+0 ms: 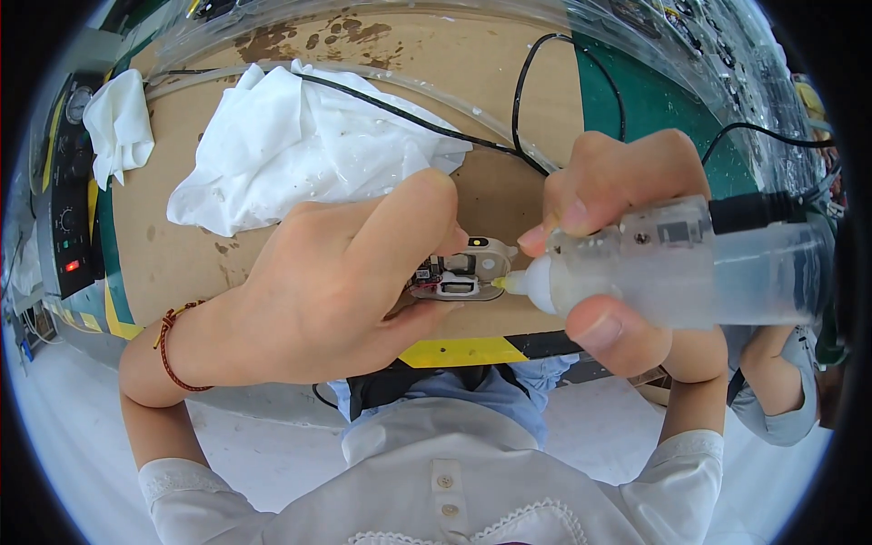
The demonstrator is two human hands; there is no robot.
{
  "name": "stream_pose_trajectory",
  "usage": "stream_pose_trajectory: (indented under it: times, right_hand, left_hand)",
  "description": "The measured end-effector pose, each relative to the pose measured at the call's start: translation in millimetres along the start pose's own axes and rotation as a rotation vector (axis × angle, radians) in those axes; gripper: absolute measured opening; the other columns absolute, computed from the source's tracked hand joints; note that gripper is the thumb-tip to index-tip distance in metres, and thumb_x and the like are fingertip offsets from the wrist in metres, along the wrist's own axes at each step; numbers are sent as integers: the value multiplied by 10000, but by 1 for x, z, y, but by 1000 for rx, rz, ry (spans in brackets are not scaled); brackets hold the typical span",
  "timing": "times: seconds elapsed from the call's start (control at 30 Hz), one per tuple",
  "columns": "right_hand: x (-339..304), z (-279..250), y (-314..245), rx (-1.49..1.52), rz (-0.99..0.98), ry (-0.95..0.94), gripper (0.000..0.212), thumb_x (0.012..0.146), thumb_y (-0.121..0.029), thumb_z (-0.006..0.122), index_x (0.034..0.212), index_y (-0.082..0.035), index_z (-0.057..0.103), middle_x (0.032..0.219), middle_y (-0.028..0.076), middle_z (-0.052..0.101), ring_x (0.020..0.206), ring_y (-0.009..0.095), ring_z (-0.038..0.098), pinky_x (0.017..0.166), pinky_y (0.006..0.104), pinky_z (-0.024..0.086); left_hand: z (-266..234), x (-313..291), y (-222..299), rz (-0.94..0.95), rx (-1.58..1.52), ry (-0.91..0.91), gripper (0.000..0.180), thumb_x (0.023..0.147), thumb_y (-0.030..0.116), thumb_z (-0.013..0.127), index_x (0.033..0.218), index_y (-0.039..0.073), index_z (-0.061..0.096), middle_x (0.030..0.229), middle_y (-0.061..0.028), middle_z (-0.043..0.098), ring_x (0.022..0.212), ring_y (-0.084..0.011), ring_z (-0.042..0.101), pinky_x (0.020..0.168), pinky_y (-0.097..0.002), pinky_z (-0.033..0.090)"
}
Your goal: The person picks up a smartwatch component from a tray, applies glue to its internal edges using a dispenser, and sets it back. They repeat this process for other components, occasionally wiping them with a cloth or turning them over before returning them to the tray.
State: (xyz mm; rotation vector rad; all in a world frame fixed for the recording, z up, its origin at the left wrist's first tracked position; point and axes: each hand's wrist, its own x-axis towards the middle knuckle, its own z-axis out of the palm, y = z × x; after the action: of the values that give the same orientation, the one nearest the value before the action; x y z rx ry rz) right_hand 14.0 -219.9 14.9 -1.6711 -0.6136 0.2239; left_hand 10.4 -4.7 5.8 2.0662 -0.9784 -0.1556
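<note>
Pinched in the fingers of my left hand [318, 282] is a small electronic device [461, 265], a pale rounded housing with its circuit parts and thin wires exposed. The fingers hide its left end. My right hand [627, 173] grips a translucent dispensing syringe [672, 272] lying sideways, index finger above and thumb below. A white collar leads to its yellowish nozzle [510, 283], whose tip meets or nearly meets the right end of the device; I cannot tell whether they touch. A black connector [749, 213] sits along the syringe's upper side.
A crumpled white cloth [291, 150] lies beyond my left hand, with a smaller cloth [123, 127] farther left beside a black control box [68, 200]. A black cable [518, 100] crosses the stained brown board [490, 50]. Yellow-black tape [463, 352] marks the near edge. Another person's arm [772, 377] shows at right.
</note>
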Motion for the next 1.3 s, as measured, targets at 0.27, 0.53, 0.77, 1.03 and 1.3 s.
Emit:
stream_pose_trajectory:
  times: [0.27,0.53,0.77,1.03,1.3]
  right_hand:
    - [0,0,-2,52,65,6,503,592,-338,728,896,-89,414,743,23,422,650,126,441,661,261,475]
    - [1,0,2,35,28,10,508,596,-336,742,899,-91,415,751,25,415,647,124,431,663,265,459]
    - [0,1,2,56,3,21,500,604,-329,740,905,-95,416,752,26,418,646,126,430,659,267,465]
    - [-2,-1,-3,-6,58,4,494,615,-332,738,906,-93,418,745,28,420,642,125,437,672,272,487]
    - [-1,0,0,41,52,16,497,611,-342,733,903,-95,416,745,30,420,660,132,437,669,272,470]
  left_hand:
    - [-2,1,3,-43,-31,-22,436,629,118,803,834,-37,452,819,-188,624,662,-216,635,552,-252,495]
    - [-2,2,3,-35,-5,-23,427,636,125,800,835,-41,461,811,-184,623,670,-227,643,550,-256,500]
    - [-2,1,3,-50,-4,-23,446,623,139,811,830,-45,461,796,-180,624,664,-223,639,539,-257,497]
    - [-1,1,2,-42,-2,-21,457,613,137,818,828,-45,459,793,-181,626,642,-209,631,524,-253,491]
    - [-2,2,3,-44,7,-16,429,624,122,804,823,-43,462,787,-173,624,658,-227,640,541,-256,498]
